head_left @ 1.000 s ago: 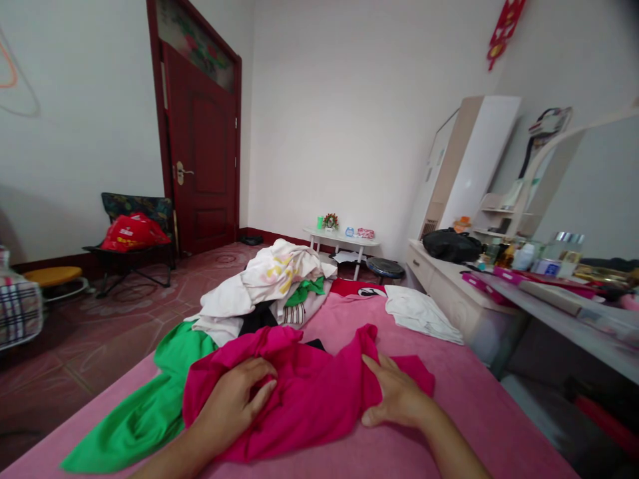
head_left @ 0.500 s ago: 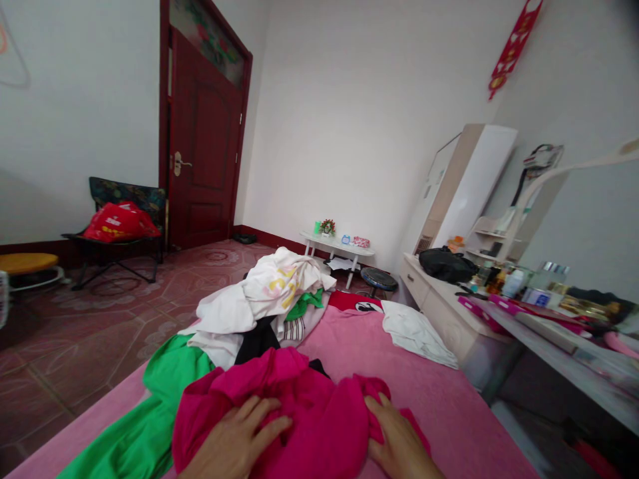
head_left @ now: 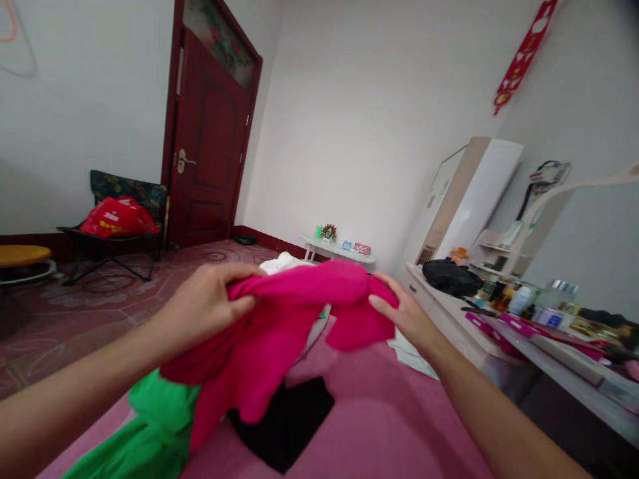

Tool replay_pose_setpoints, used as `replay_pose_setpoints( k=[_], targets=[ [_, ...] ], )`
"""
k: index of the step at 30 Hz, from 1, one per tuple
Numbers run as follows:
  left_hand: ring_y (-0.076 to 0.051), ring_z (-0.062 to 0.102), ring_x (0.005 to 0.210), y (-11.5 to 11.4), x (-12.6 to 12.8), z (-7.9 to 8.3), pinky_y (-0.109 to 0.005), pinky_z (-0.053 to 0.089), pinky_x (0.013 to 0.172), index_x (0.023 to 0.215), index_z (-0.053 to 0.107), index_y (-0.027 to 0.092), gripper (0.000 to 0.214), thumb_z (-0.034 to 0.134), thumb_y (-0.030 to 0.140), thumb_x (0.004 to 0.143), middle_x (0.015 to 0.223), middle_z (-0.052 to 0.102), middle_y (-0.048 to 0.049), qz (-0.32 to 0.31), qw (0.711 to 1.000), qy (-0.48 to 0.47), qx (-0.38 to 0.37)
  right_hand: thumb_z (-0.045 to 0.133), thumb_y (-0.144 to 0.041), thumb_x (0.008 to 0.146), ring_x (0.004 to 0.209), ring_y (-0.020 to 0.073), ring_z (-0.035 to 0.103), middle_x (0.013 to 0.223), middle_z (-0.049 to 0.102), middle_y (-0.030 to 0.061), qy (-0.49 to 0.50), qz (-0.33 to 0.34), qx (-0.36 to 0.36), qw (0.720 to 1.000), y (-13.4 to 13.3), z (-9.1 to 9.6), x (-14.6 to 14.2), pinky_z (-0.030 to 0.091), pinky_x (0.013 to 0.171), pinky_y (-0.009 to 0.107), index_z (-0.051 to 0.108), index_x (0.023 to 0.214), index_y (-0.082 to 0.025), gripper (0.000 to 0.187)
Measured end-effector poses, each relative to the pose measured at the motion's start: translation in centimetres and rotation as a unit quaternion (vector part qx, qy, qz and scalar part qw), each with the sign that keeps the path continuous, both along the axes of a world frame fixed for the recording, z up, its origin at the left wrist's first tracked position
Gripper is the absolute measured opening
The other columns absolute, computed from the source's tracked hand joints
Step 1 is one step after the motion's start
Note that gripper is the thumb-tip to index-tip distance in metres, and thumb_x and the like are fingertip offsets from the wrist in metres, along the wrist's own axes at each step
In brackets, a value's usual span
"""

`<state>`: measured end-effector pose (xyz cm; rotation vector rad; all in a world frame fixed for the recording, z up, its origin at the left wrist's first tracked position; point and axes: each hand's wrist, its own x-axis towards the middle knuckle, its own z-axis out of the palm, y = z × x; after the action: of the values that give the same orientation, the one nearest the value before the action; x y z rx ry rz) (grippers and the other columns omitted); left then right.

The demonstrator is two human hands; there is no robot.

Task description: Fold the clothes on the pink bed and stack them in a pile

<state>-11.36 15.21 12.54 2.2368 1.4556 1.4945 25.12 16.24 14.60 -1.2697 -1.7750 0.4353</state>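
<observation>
Both of my hands hold a magenta garment up above the pink bed cover. My left hand is closed on the cloth's upper left edge. My right hand pinches its upper right edge. The cloth sags between them and hangs down on the left. Below it lie a green garment and a black one. A bit of the white clothes pile shows behind the raised cloth.
A white folded cloth lies at the bed's right edge. A cluttered dresser with a black bag stands to the right. A small white table is by the far wall. A chair with a red bag stands beside the dark red door.
My hands were pressing the magenta garment on the bed; they have gripped it and lifted it into the air. The black garment underneath is now uncovered.
</observation>
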Motion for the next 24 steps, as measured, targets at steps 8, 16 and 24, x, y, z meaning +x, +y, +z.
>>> replay_pose_setpoints(
  k=[8, 16, 24],
  targets=[
    [-0.033, 0.054, 0.113, 10.7, 5.2, -6.5, -0.045, 0.04, 0.097, 0.113, 0.067, 0.018, 0.053, 0.056, 0.056, 0.078, 0.133, 0.055, -0.0145, 0.035, 0.952, 0.297, -0.068, 0.055, -0.039, 0.068, 0.124, 0.0312, 0.05, 0.129, 0.055, 0.0231, -0.154, -0.259, -0.014, 0.953, 10.8, -11.8, 11.4, 0.036, 0.106, 0.042, 0.05, 0.124, -0.005, 0.066],
    [-0.033, 0.05, 0.117, 12.1, 5.3, -8.7, -0.046, 0.04, 0.098, 0.123, 0.062, 0.02, 0.062, 0.051, 0.063, 0.08, 0.141, 0.047, -0.0108, 0.037, 0.935, 0.348, -0.06, 0.057, -0.041, 0.067, 0.113, 0.0421, 0.056, 0.117, 0.06, 0.0266, -0.228, -0.385, -0.184, 0.875, 8.5, -21.4, 24.7, 0.042, 0.09, 0.053, 0.061, 0.099, -0.014, 0.042],
    [-0.032, 0.052, 0.114, 12.2, 5.6, -9.2, -0.044, 0.04, 0.099, 0.121, 0.062, 0.017, 0.061, 0.052, 0.062, 0.081, 0.138, 0.049, -0.0125, 0.038, 0.935, 0.352, -0.03, 0.054, -0.022, 0.07, 0.067, 0.025, 0.06, 0.059, 0.058, 0.0027, -0.261, -0.331, -0.21, 0.882, 7.4, -20.3, 25.0, 0.039, 0.064, 0.034, 0.042, 0.056, -0.023, 0.019]
  ],
)
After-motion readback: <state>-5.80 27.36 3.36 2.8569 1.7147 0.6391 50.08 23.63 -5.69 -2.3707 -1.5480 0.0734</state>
